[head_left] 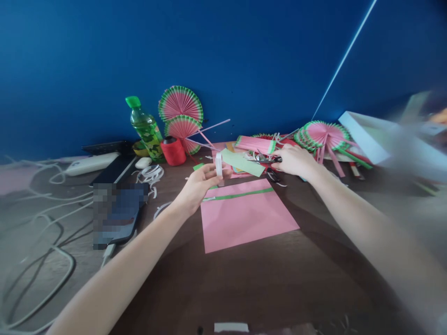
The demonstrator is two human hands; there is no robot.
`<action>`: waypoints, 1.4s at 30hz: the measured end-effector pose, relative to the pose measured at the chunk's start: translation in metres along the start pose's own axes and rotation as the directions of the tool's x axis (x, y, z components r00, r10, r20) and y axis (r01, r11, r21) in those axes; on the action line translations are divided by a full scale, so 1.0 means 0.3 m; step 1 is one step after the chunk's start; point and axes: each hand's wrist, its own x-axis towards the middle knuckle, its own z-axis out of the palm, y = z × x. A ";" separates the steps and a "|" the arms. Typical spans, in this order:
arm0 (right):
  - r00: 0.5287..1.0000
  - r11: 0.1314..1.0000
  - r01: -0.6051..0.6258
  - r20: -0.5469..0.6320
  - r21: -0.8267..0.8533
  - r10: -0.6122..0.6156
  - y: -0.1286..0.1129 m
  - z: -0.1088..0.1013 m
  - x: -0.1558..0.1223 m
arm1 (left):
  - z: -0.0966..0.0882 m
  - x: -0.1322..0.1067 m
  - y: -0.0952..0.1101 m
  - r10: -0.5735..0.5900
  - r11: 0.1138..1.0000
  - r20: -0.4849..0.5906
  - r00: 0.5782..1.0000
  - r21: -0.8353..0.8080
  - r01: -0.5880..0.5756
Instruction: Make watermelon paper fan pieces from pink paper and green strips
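Observation:
My left hand point(200, 186) is closed on a roll of white tape point(219, 164), held edge-on above the far edge of a pink paper sheet point(244, 216). A green strip point(244, 193) runs along the far part of that sheet. Farther to the right, my right hand point(295, 160) has its fingers on the dark handles of a pair of scissors point(267, 161). The blades lie over a cluttered pile of paper, beside a pale green paper piece point(244, 163). Just below my right fingers sits a small black object point(273, 176).
Pleated pink-and-green paper fans point(180, 104) lean on the blue wall, and more fans point(323, 135) lie at right. A green bottle point(145, 130), red spool point(173, 151), phone point(120, 214) and white cables point(70, 270) occupy the left. A white box point(370, 135) stands far right.

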 end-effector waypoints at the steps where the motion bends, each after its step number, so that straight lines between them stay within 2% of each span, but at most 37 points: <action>1: 0.998 0.999 0.018 -0.060 0.049 -0.015 -0.016 -0.010 -0.006 | 0.002 -0.002 -0.001 -0.002 1.000 0.029 1.000 0.001 0.002; 3: 0.979 0.958 0.135 -0.185 0.253 -0.089 -0.063 -0.032 -0.022 | 0.005 -0.005 -0.004 -0.009 1.000 0.068 0.998 0.020 0.008; 4: 0.968 0.891 0.207 -0.219 0.404 -0.126 -0.092 -0.042 -0.032 | 0.007 -0.006 -0.006 -0.012 0.999 0.077 0.997 0.035 0.009; 5: 0.960 0.795 0.267 -0.226 0.545 -0.167 -0.123 -0.051 -0.044 | 0.011 -0.008 -0.008 -0.012 0.999 0.081 0.997 0.053 0.007; 7: 0.949 0.587 0.311 -0.218 0.747 -0.226 -0.186 -0.063 -0.072 | 0.019 -0.013 -0.012 -0.009 0.995 0.086 0.996 0.098 0.000; 9: 0.931 0.448 0.335 -0.216 0.829 -0.295 -0.240 -0.066 -0.102 | 0.031 -0.019 -0.013 -0.013 0.991 0.084 0.996 0.132 0.001; 12: 0.906 0.350 0.415 -0.347 0.840 -0.243 -0.292 -0.058 -0.138 | 0.048 -0.028 -0.010 -0.019 0.991 0.080 0.997 0.134 0.008; 17: 0.881 0.314 0.466 -0.402 0.827 -0.249 -0.324 -0.041 -0.160 | 0.065 -0.038 -0.006 -0.008 0.993 0.074 0.997 0.120 0.000; 27: 0.927 0.282 0.367 -0.321 0.887 -0.196 -0.335 -0.040 -0.166 | 0.086 -0.048 -0.012 -0.008 0.993 0.092 0.996 0.122 -0.003; 32: 0.940 0.171 0.305 -0.267 0.937 -0.211 -0.334 -0.045 -0.162 | 0.087 -0.053 -0.004 0.010 0.997 0.132 0.991 0.081 -0.021; 35: 0.940 0.124 0.297 -0.267 0.947 -0.211 -0.335 -0.044 -0.163 | 0.088 -0.054 -0.005 0.006 0.998 0.106 0.994 0.061 -0.013; 42: 0.936 0.123 0.328 -0.306 0.937 -0.172 -0.344 -0.037 -0.184 | 0.089 -0.049 -0.026 0.036 0.999 0.023 0.999 0.008 -0.037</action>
